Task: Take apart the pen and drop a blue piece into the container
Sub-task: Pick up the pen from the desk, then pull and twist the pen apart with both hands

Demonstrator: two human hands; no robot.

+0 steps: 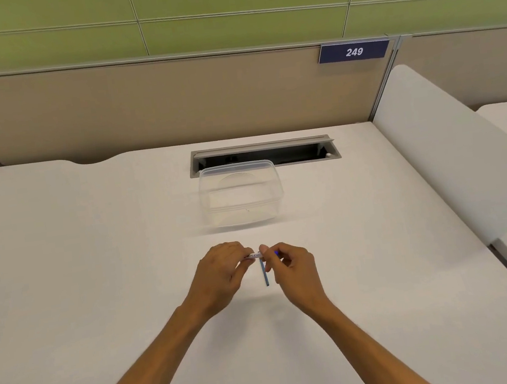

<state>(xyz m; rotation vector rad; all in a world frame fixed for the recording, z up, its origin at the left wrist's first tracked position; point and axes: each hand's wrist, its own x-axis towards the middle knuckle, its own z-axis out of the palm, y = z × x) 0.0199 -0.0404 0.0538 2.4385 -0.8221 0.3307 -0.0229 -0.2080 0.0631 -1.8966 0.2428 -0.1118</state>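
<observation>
Both hands meet over the white desk, a little in front of a clear plastic container (241,193). My left hand (220,269) grips the white barrel of the pen (253,255), which lies level between the hands. My right hand (289,264) pinches the barrel's other end, where a bit of blue shows behind the fingers. A thin blue stick (265,275) hangs down from the spot where the hands meet; I cannot tell which fingers hold it. The container stands open and upright with nothing visible inside.
A cable slot (298,151) with a raised flap lies in the desk just behind the container. A beige partition with a sign reading 249 (353,51) closes the back. A white divider panel (451,151) rises along the desk's right side.
</observation>
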